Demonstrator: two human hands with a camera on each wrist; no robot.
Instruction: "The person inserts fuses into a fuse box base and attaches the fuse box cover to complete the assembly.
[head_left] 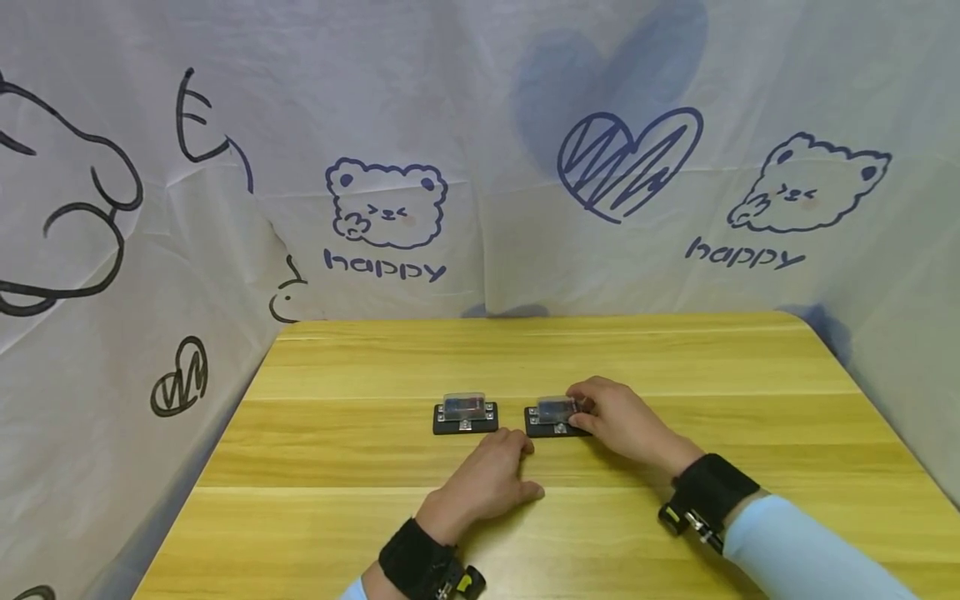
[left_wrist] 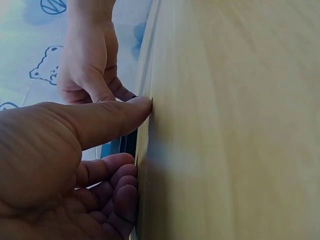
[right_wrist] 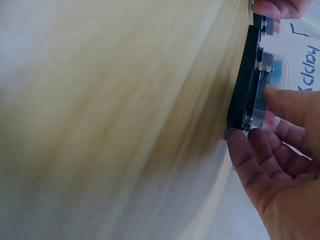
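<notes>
Two fuse boxes with black bases, metal screw terminals and clear covers lie side by side on the table. My right hand (head_left: 626, 421) grips the right fuse box (head_left: 553, 410) at its right end. In the right wrist view, the thumb (right_wrist: 292, 106) lies against the clear cover (right_wrist: 278, 75), while fingertips touch the end of the black base (right_wrist: 243, 80). My left hand (head_left: 491, 477) rests on the table just in front of the left fuse box (head_left: 465, 410), fingers loosely bent and thumb apart, holding nothing. Blue and red parts show through the covers.
The wooden table (head_left: 360, 517) has its far edge near a white cloth backdrop (head_left: 510, 233) with drawn bears, hearts and lettering. More cloth (head_left: 82, 367) hangs along the left side. Black straps with small cameras (head_left: 716, 492) sit on both wrists.
</notes>
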